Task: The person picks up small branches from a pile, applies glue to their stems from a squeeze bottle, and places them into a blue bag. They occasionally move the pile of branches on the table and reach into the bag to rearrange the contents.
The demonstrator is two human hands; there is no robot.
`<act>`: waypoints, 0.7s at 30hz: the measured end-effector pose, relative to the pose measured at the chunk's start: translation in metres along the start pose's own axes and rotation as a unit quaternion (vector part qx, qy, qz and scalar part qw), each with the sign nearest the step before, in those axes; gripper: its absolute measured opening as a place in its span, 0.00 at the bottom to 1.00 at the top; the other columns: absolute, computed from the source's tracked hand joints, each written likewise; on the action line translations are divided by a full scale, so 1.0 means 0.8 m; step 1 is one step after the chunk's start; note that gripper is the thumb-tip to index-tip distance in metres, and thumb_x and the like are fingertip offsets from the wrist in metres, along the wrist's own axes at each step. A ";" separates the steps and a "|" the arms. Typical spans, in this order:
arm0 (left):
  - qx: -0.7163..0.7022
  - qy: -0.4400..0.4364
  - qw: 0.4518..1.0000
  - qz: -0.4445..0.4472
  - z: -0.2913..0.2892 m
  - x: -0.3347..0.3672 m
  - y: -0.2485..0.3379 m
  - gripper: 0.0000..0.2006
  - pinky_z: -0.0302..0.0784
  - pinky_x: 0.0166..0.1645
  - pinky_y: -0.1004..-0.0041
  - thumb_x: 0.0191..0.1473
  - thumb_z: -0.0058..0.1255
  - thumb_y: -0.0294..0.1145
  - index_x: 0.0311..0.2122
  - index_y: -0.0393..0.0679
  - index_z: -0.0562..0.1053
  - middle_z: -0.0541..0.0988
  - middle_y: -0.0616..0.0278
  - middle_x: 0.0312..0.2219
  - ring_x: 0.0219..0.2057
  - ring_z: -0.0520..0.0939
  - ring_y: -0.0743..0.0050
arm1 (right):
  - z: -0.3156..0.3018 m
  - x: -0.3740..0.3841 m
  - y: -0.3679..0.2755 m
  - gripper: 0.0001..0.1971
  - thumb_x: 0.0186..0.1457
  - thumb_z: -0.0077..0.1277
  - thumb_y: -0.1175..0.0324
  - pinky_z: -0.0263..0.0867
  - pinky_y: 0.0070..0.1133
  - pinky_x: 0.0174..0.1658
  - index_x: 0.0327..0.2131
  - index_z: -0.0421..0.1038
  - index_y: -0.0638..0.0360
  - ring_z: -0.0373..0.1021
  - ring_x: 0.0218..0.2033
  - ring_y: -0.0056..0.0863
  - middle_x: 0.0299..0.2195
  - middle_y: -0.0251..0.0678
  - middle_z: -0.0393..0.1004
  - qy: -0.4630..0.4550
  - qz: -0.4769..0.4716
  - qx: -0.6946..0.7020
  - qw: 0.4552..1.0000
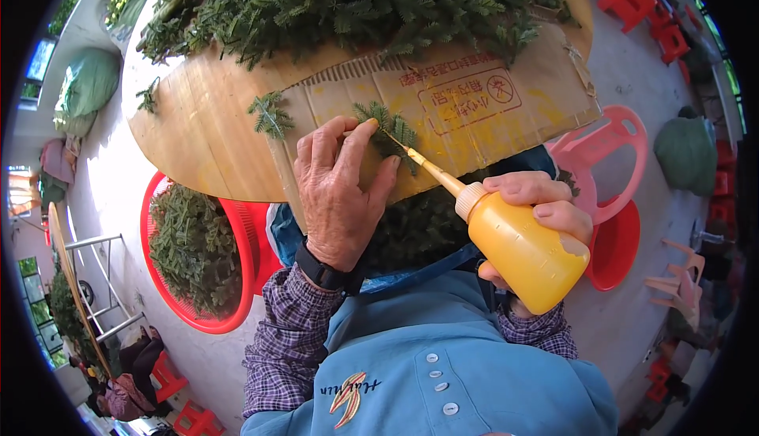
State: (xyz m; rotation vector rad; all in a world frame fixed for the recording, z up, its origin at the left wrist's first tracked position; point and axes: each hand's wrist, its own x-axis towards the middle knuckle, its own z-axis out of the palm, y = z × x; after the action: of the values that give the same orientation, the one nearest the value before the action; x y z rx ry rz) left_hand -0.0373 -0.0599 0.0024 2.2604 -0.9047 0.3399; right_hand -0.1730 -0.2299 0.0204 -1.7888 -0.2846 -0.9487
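My right hand (pixel 545 203) is wrapped round a squeeze bottle (pixel 526 250) full of yellow liquid, tilted so its long nozzle points up and left. The nozzle's tip meets a small green fir sprig (pixel 391 129) lying on a flattened cardboard sheet (pixel 474 139). With thumb and fingers bent, my left hand (pixel 340 183) pins that sprig from its left side. A second fir sprig (pixel 271 114) rests at the cardboard's left edge, apart from both hands. Yellow smears mark the cardboard.
A big heap of fir branches (pixel 356 9) covers the far part of the round wooden table (pixel 190 143). Left of me stands a red basket (pixel 245 278) holding more greenery. A pink plastic chair (pixel 585 151) and a red bucket (pixel 617 250) are at the right.
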 end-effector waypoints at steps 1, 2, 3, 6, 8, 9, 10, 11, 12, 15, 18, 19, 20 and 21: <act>0.002 -0.001 1.000 0.003 0.001 0.000 -0.001 0.22 0.68 0.53 0.61 0.44 0.64 0.31 0.47 0.43 0.76 0.74 0.57 0.45 0.47 0.72 0.55 | -0.001 -0.002 -0.001 0.33 0.47 0.69 0.58 0.74 0.36 0.45 0.48 0.57 0.53 0.73 0.42 0.46 0.45 0.46 0.69 0.001 0.001 -0.002 1.000; 0.004 -0.002 1.000 0.006 0.001 0.000 -0.001 0.22 0.68 0.54 0.61 0.44 0.64 0.31 0.47 0.43 0.76 0.74 0.58 0.44 0.47 0.72 0.55 | -0.001 -0.003 -0.003 0.33 0.47 0.69 0.58 0.74 0.36 0.45 0.48 0.57 0.53 0.73 0.42 0.46 0.45 0.46 0.69 0.002 0.001 -0.004 1.000; 0.006 -0.003 1.000 0.008 0.001 -0.001 -0.001 0.22 0.67 0.54 0.60 0.44 0.63 0.31 0.47 0.43 0.75 0.73 0.58 0.44 0.47 0.72 0.55 | -0.001 -0.004 -0.005 0.33 0.47 0.69 0.58 0.74 0.36 0.45 0.48 0.57 0.53 0.73 0.42 0.46 0.45 0.46 0.69 0.002 0.002 -0.005 1.000; 0.007 -0.003 1.000 0.011 0.002 0.000 -0.002 0.21 0.67 0.54 0.60 0.44 0.63 0.31 0.47 0.43 0.75 0.74 0.59 0.44 0.47 0.72 0.55 | 0.000 -0.003 -0.012 0.31 0.46 0.70 0.62 0.75 0.35 0.45 0.46 0.57 0.53 0.74 0.42 0.43 0.44 0.44 0.71 0.027 0.019 0.005 0.999; 0.007 -0.003 1.000 0.013 0.002 0.000 -0.002 0.21 0.68 0.54 0.60 0.44 0.63 0.31 0.47 0.43 0.76 0.74 0.59 0.43 0.47 0.72 0.55 | -0.001 -0.002 -0.017 0.31 0.45 0.70 0.62 0.75 0.35 0.45 0.46 0.57 0.53 0.74 0.42 0.43 0.44 0.44 0.71 0.023 0.021 -0.001 1.000; 0.006 -0.001 1.000 0.014 0.002 0.000 -0.002 0.21 0.68 0.54 0.60 0.44 0.63 0.31 0.46 0.43 0.76 0.74 0.59 0.43 0.47 0.72 0.55 | -0.001 -0.002 -0.019 0.31 0.45 0.70 0.62 0.75 0.35 0.45 0.46 0.57 0.53 0.74 0.42 0.43 0.44 0.44 0.71 0.018 0.022 -0.005 1.000; 0.007 0.000 1.000 0.015 0.002 0.000 -0.003 0.21 0.68 0.53 0.61 0.44 0.63 0.31 0.46 0.43 0.76 0.74 0.59 0.43 0.47 0.72 0.55 | -0.002 -0.003 -0.020 0.31 0.45 0.70 0.62 0.75 0.35 0.45 0.46 0.57 0.53 0.74 0.41 0.43 0.44 0.45 0.70 0.014 0.024 -0.010 1.000; 0.007 0.001 1.000 0.016 0.002 0.000 -0.003 0.20 0.68 0.53 0.61 0.44 0.63 0.31 0.46 0.42 0.76 0.75 0.59 0.43 0.47 0.73 0.55 | -0.003 -0.003 -0.021 0.31 0.45 0.70 0.62 0.75 0.35 0.45 0.46 0.57 0.53 0.74 0.41 0.43 0.44 0.45 0.70 0.015 0.025 -0.010 1.000; 0.006 0.000 1.000 0.016 0.002 0.000 -0.002 0.20 0.68 0.53 0.61 0.44 0.63 0.31 0.46 0.42 0.76 0.75 0.59 0.43 0.47 0.73 0.55 | -0.003 -0.004 -0.021 0.31 0.45 0.70 0.62 0.76 0.35 0.45 0.46 0.57 0.53 0.74 0.41 0.43 0.44 0.45 0.70 0.016 0.022 -0.011 1.000; 0.007 0.003 1.000 0.012 0.002 0.001 -0.001 0.20 0.68 0.54 0.61 0.44 0.64 0.31 0.45 0.43 0.76 0.75 0.59 0.43 0.47 0.73 0.55 | -0.005 -0.006 -0.023 0.31 0.45 0.70 0.63 0.76 0.35 0.44 0.46 0.57 0.53 0.74 0.41 0.42 0.44 0.45 0.70 0.017 0.018 -0.012 1.000; 0.010 0.005 1.000 0.010 0.001 0.001 0.000 0.19 0.69 0.53 0.61 0.44 0.64 0.32 0.44 0.43 0.77 0.76 0.59 0.42 0.46 0.73 0.55 | -0.005 -0.009 -0.025 0.32 0.44 0.71 0.63 0.77 0.35 0.44 0.46 0.58 0.53 0.73 0.40 0.42 0.44 0.45 0.70 0.018 0.009 0.000 1.000; 0.012 0.006 1.000 0.009 0.001 0.001 0.000 0.18 0.70 0.52 0.62 0.45 0.64 0.32 0.44 0.43 0.78 0.77 0.59 0.42 0.46 0.74 0.55 | -0.005 -0.010 -0.026 0.32 0.44 0.71 0.63 0.77 0.35 0.44 0.46 0.58 0.53 0.73 0.40 0.42 0.44 0.45 0.70 0.018 0.010 -0.001 1.000; 0.012 0.005 1.000 0.009 0.001 0.001 0.000 0.18 0.70 0.52 0.62 0.45 0.64 0.32 0.44 0.43 0.78 0.77 0.59 0.42 0.46 0.74 0.55 | -0.005 -0.011 -0.027 0.32 0.44 0.71 0.63 0.77 0.34 0.44 0.46 0.58 0.53 0.73 0.40 0.42 0.44 0.45 0.70 0.020 0.011 0.000 1.000; 0.012 0.006 1.000 0.010 0.001 0.001 0.000 0.18 0.70 0.52 0.62 0.45 0.64 0.32 0.44 0.43 0.78 0.77 0.59 0.42 0.46 0.74 0.55 | -0.005 -0.012 -0.028 0.32 0.44 0.71 0.64 0.77 0.34 0.43 0.46 0.58 0.54 0.73 0.40 0.42 0.44 0.45 0.70 0.022 0.012 0.002 1.000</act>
State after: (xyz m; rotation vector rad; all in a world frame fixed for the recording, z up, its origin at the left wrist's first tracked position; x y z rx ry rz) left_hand -0.0366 -0.0608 0.0024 2.2708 -0.9225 0.3741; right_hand -0.1944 -0.2211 0.0295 -1.7628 -0.2362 -0.9676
